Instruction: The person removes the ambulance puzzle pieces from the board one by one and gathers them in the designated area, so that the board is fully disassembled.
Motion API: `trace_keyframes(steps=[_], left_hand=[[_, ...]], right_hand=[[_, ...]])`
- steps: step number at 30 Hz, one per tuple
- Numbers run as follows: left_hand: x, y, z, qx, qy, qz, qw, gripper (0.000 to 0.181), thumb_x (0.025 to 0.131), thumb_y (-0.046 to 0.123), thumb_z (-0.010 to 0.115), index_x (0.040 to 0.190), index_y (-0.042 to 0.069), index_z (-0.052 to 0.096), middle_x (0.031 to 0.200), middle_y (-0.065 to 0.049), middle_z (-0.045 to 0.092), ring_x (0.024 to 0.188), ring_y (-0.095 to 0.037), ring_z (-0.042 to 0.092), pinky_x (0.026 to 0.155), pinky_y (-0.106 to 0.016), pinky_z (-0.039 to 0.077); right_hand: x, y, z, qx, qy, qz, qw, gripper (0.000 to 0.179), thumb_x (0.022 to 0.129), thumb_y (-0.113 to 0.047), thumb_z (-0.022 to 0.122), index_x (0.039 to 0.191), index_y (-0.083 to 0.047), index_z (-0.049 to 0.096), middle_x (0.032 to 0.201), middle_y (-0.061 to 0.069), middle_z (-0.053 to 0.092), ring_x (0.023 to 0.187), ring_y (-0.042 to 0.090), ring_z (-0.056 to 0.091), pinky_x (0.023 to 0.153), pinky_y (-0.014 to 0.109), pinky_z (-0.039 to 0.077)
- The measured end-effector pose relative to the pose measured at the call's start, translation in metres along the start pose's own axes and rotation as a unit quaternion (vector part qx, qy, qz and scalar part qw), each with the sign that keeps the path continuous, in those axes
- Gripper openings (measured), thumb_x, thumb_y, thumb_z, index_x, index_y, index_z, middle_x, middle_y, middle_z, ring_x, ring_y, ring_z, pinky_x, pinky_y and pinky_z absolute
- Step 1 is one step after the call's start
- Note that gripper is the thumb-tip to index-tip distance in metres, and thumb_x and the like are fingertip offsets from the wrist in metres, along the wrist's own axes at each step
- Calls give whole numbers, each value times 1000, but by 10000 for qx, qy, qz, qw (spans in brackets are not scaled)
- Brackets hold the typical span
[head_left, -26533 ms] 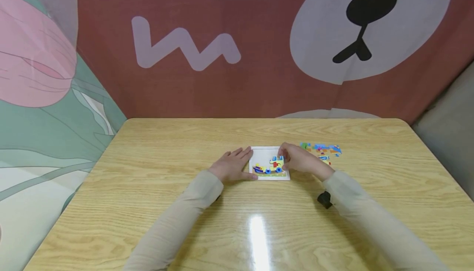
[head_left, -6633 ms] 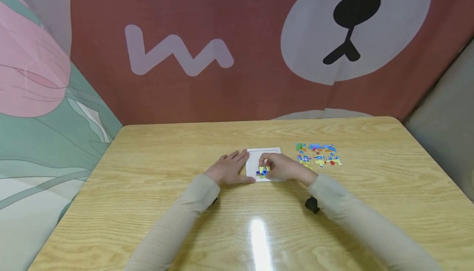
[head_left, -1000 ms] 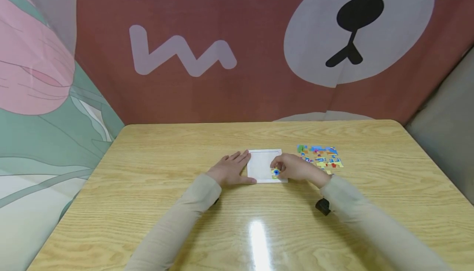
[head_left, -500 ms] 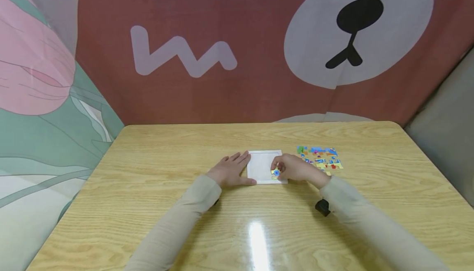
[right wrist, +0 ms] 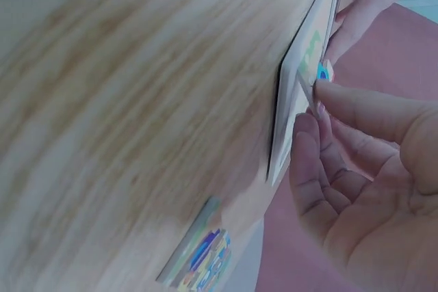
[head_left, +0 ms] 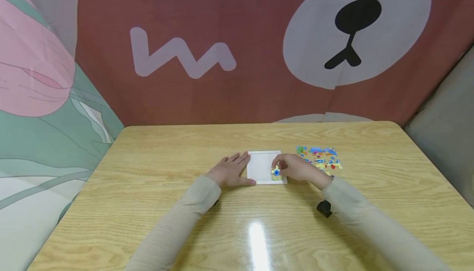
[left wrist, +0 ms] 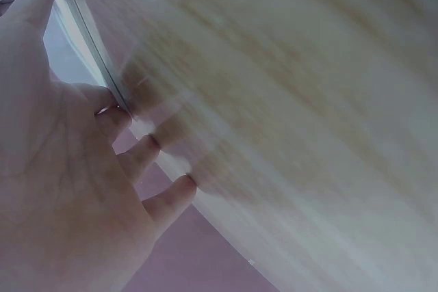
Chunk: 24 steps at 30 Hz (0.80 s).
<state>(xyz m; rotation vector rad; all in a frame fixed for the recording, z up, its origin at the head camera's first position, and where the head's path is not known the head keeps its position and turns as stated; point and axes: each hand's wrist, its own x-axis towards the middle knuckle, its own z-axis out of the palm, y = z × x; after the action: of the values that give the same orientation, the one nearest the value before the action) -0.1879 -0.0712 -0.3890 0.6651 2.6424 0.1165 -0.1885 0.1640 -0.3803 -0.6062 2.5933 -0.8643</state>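
Note:
A white puzzle tray (head_left: 259, 164) lies flat on the wooden table in the head view. My left hand (head_left: 230, 171) rests at its left edge, fingers spread and thumb stretched along the near corner; the left wrist view shows this hand (left wrist: 75, 141) with its fingertips against the rim and table. Over the tray's right part, my right hand (head_left: 296, 167) pinches a yellow puzzle piece (head_left: 276, 172) with a blue wheel on it. In the right wrist view, thumb and fingers of that hand (right wrist: 363, 162) meet at the piece's edge, and the tray (right wrist: 295, 80) appears nearly edge-on.
To the right of the tray lie several colourful puzzle pieces (head_left: 324, 156), partly behind my right hand and wrist. A black device (head_left: 324, 208) hangs under the right sleeve. A patterned cloth (head_left: 207, 98) stands behind the table's far edge.
Earlier, several joined pieces filled the tray's lower part; now only the pinched piece shows there, and more pieces lie at the right. Over the last second, the right hand barely moved; the left stayed.

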Motion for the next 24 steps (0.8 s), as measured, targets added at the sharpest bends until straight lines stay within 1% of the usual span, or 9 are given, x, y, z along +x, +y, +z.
trace_keyframes(steps=[3, 6, 10, 14, 16, 19, 24], left_hand=[[-1, 0, 0, -4, -8, 15, 10000, 92, 87, 70, 45, 155, 20, 10, 163, 6, 7, 151, -20, 11, 122, -48, 15], [-2, 1, 0, -1, 4, 26, 10000, 92, 87, 71, 45, 155, 20, 10, 163, 6, 7, 151, -20, 11, 122, -48, 15], [-2, 2, -1, 14, -8, -4, 10000, 92, 87, 70, 45, 155, 21, 9, 163, 6, 7, 151, -20, 11, 122, -48, 15], [-2, 2, -2, 24, -24, -12, 10000, 92, 87, 70, 45, 155, 20, 9, 163, 6, 7, 151, -20, 11, 122, -48, 15], [-2, 2, -2, 15, -30, 4, 10000, 92, 87, 70, 45, 155, 20, 9, 163, 6, 7, 151, -20, 11, 122, -48, 15], [-3, 2, -2, 8, -56, 20, 10000, 92, 88, 69, 45, 155, 20, 8, 163, 5, 6, 151, -20, 10, 123, -48, 14], [-3, 1, -2, 26, -66, 45, 10000, 91, 88, 69, 44, 155, 20, 7, 163, 5, 5, 151, -20, 9, 123, -48, 14]], right_hand=[[0, 2, -1, 136, 21, -22, 9999, 11, 88, 2, 61, 95, -4, 67, 78, 5, 58, 69, 13, 47, 61, 24, 39], [-1, 3, -2, 278, 13, -98, 9996, 10, 88, 1, 61, 93, -5, 67, 79, 6, 61, 71, 13, 50, 61, 24, 41], [-4, 4, -4, 378, 5, -140, 9992, 11, 89, -1, 60, 96, -6, 67, 85, 8, 64, 77, 14, 55, 63, 24, 43], [-9, 5, -7, 413, 157, -102, 9990, 14, 90, -2, 60, 101, -8, 68, 87, 8, 65, 80, 17, 60, 65, 26, 47], [-13, 6, -10, 447, 271, -107, 9986, 16, 90, -3, 61, 104, -7, 68, 88, 8, 65, 83, 18, 62, 67, 27, 50], [-20, 10, -16, 513, 412, -194, 9976, 19, 89, -4, 63, 107, -4, 67, 89, 11, 65, 83, 18, 63, 69, 29, 52], [-34, 20, -29, 693, 597, -40, 9958, 19, 89, -6, 62, 107, 1, 63, 92, 12, 64, 79, 15, 61, 66, 27, 51]])
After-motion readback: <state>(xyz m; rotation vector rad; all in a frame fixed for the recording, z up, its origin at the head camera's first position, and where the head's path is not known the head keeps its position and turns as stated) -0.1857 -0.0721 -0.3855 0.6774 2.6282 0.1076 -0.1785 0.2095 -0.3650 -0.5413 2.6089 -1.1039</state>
